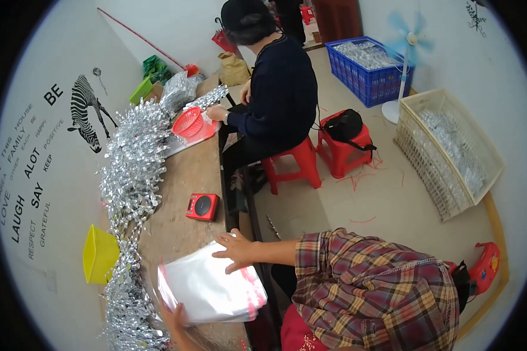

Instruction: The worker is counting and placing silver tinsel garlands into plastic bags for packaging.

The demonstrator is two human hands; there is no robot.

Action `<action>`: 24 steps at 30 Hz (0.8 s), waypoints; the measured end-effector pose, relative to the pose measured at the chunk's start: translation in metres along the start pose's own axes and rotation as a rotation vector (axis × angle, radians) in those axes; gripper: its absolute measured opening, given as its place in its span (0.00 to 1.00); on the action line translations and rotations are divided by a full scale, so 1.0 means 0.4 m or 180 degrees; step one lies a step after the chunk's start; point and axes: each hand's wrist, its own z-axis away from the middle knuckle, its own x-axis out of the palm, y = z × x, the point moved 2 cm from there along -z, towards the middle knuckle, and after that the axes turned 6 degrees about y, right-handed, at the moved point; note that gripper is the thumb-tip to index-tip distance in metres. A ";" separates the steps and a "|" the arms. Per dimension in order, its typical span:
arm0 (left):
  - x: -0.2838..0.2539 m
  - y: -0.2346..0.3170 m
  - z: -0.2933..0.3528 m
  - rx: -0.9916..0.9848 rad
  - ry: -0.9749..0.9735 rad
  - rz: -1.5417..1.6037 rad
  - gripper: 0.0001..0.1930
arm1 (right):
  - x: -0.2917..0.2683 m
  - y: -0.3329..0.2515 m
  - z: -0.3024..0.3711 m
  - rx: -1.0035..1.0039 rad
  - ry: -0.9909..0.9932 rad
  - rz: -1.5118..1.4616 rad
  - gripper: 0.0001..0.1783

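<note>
A stack of clear plastic bags with pink-red edges lies on the near end of the long wooden table. My right hand, reaching from a plaid sleeve, rests with spread fingers on the stack's far right part. At the lower left edge of the bags, my left hand grips the border, its fingers partly hidden. Beyond the stack stands a small red radio with a round black speaker. Silver tinsel-like strips are heaped along the table's wall side, close to my left hand at the near end.
A co-worker in dark clothes sits farther along the table by a red basket. A yellow container stands against the wall. To the right are red stools, a blue crate, a fan and a cream crate.
</note>
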 end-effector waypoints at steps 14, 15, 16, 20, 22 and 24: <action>0.086 0.282 0.128 0.1028 0.0549 -0.2483 0.47 | -0.039 -0.023 0.002 0.0065 -0.0205 0.0023 0.43; 0.128 0.297 0.145 0.1516 0.0426 -0.2323 0.43 | -0.034 -0.021 0.001 0.0078 -0.0177 0.0030 0.44; 0.175 0.318 0.174 0.1678 0.0198 -0.2170 0.40 | -0.028 -0.020 0.001 0.0089 -0.0158 0.0037 0.44; 0.342 0.459 0.294 0.1582 -0.0405 -0.1877 0.35 | -0.016 -0.014 0.005 0.0081 -0.0054 0.0042 0.44; 0.391 0.457 0.318 0.1170 -0.0715 -0.2145 0.36 | -0.012 -0.017 0.001 0.0120 -0.0040 0.0079 0.43; 0.407 0.467 0.334 0.1122 -0.0675 -0.2385 0.38 | -0.010 -0.019 0.001 0.0076 -0.0049 0.0088 0.42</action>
